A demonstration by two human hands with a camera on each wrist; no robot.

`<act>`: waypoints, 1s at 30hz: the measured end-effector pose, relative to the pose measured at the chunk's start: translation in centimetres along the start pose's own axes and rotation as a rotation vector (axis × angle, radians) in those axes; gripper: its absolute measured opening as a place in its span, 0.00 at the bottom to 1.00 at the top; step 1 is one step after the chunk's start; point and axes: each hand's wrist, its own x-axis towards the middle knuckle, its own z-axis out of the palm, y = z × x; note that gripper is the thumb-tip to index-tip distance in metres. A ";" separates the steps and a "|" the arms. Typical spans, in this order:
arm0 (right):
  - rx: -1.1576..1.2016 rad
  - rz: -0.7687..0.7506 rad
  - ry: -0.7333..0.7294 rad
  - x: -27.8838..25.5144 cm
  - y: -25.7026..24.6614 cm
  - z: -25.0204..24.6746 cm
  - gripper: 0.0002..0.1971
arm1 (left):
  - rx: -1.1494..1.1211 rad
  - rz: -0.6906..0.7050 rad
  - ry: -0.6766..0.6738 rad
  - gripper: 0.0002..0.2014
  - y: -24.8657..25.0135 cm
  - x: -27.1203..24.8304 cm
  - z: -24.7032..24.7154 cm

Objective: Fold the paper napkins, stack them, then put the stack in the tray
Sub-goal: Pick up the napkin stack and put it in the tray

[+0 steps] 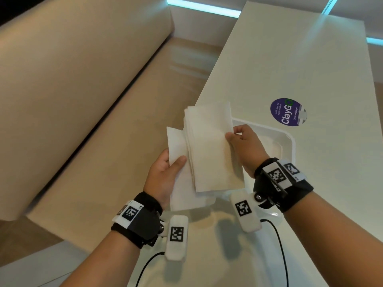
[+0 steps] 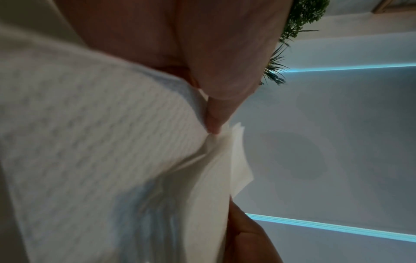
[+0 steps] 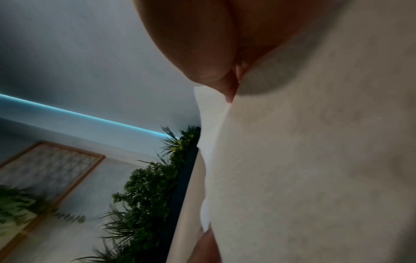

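Left hand (image 1: 163, 175) grips the lower-left of the napkin stack (image 1: 209, 150), thumb on top. Right hand (image 1: 244, 146) pinches the stack's right edge. Stack is held in the air, layers fanned, over the near-left corner of the white tray (image 1: 290, 141). Tray sits on the white tabletop (image 1: 300, 65), purple round sticker (image 1: 287, 111) just beyond it. Beige bench seat (image 1: 83, 100) on the left.

We seem to sit in an office pantry or café: beige booth seating (image 1: 87, 83); white table (image 1: 290, 69) bearing a clean-as-you-go sticker (image 1: 287, 112); wall plants (image 3: 148, 181).
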 end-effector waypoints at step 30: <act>-0.376 0.321 -0.090 1.9 1.6 3.4 0.28 | 0.050 0.016 -0.056 0.14 2.7 -0.1 -2.3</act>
